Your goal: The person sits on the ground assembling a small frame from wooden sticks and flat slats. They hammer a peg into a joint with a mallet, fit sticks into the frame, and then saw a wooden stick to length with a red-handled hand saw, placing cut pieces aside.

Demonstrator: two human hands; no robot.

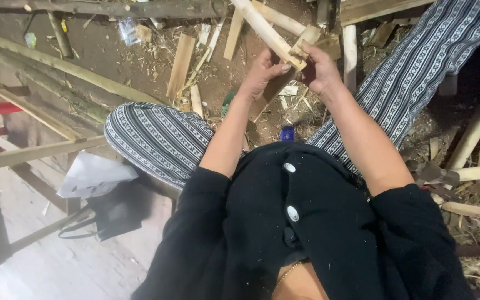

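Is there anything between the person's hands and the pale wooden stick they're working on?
No, nothing visible. The left hand and right hand both already grip the pale wooden stick directly, holding a small wood piece against it. Scrap wood lies on the dirt floor below, apart from the hands.

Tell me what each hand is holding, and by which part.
Both hands grip one pale wooden stick at its near, lower end. The left hand wraps it from below; the right hand clasps the end, where a short wooden block sits.
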